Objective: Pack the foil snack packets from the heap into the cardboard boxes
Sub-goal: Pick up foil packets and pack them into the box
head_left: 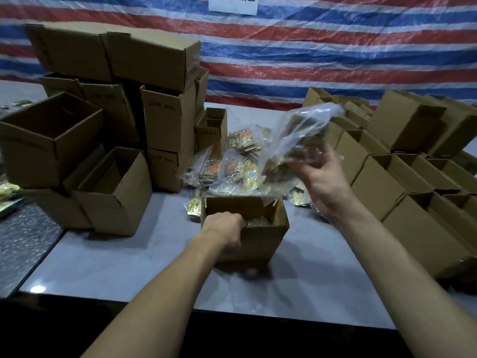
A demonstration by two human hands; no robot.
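1. Person's left hand [227,232] is clamped on the near-left rim of the open box [260,244] mid-table, fingers hooked over the edge, looks like it's steadying it.
2. Right hand [320,177] is up above and to the right of that box, fingers curled round a clear bag [291,140] w/ foil packets inside. Bag's in the air, its lower corner hanging just over the box's far rim, not in yet. Pretty blurry tbh.
3. Heap [232,164] sits right behind the box on the table [129,267]. Several more bagged bundles there, plus loose gold packets [195,208] beside the box. So plenty left.
4. Inside the box there's maybe something pale at the bottom. Can't tell if it's a packet or just glare.
5. Left side has a stack of empties [108,140]; the open ones show nothing inside. Right side has rows of boxes [413,182], tops open, contents not visible from this angle, so no idea if they're filled.
6. Guess on progress: prob. early-to-mid. This bag looks abt to go in, the heap's far from gone, and lots of boxes are waiting.
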